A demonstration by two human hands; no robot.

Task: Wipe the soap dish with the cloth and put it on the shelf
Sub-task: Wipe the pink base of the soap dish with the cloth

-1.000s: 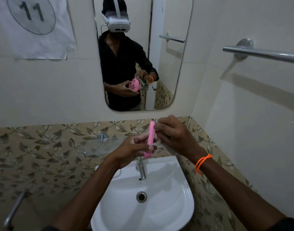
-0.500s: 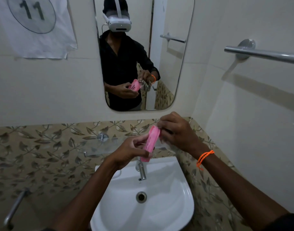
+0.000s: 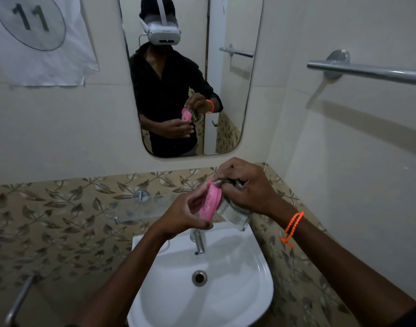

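Both forearms are bare; the right wrist carries an orange beaded band [image 3: 293,226] with a loose tail hanging off it. A dark sleeve edge [image 3: 414,315] shows at the lower right corner, on the right arm. The mirror [image 3: 247,95] reflects the person in a black collared shirt [image 3: 164,90] with sleeves pushed up, a white headset [image 3: 164,34] with a white strap over dark hair, and a thin cable at its side.
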